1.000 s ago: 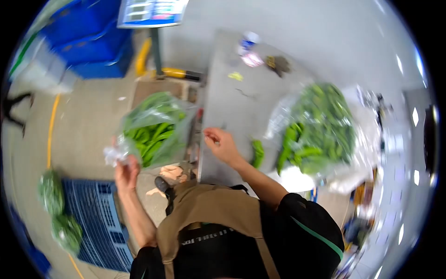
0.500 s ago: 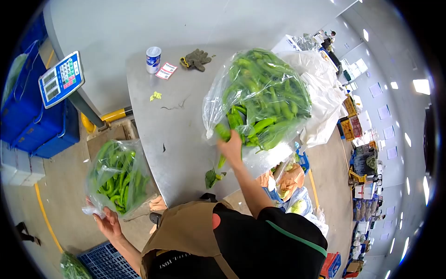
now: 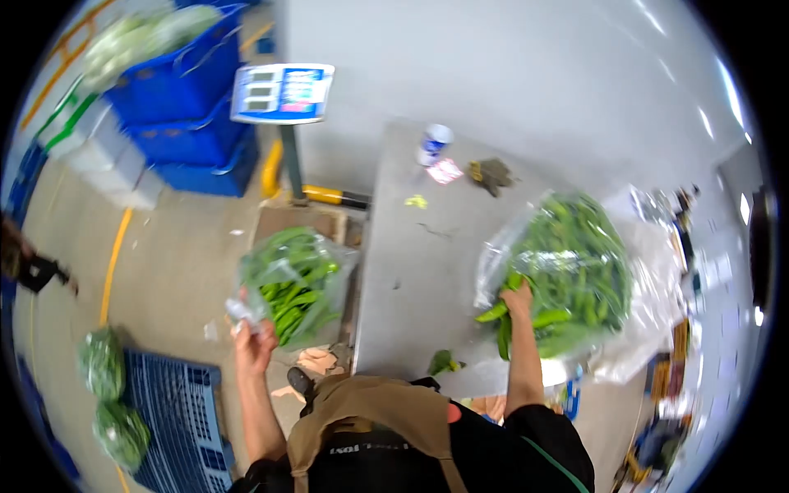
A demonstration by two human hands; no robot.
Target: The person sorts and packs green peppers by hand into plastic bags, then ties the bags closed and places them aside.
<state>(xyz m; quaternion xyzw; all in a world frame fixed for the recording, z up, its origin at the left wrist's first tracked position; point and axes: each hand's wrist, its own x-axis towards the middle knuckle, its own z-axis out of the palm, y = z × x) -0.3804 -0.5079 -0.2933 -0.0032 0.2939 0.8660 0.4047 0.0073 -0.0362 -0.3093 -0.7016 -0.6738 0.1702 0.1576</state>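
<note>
My left hand (image 3: 258, 343) is closed on the gathered edge of a clear plastic bag (image 3: 341, 261), which holds long green peppers (image 3: 293, 306) and sits beside the metal table (image 3: 419, 296). On the table lies a larger, fuller clear bag (image 3: 496, 255) of green peppers (image 3: 567, 238), its mouth facing left. At that mouth, my right hand (image 3: 518, 299) is closed around green peppers (image 3: 491, 313); how many is unclear. A torn green leaf (image 3: 444, 361) rests near the table's front edge.
A weighing scale display (image 3: 283, 93) stands on a post behind the smaller bag. Blue crates (image 3: 185, 90) are stacked at back left. A blue pallet (image 3: 174, 411) and bagged greens (image 3: 121, 435) are on the floor. A cup (image 3: 434, 144), labels (image 3: 445, 171) and glove (image 3: 491, 174) lie on the table.
The view has swung left, bringing the crates and pallet further into sight. My right hand sits deeper at the large bag's mouth. My left hand keeps hold of the smaller bag.
</note>
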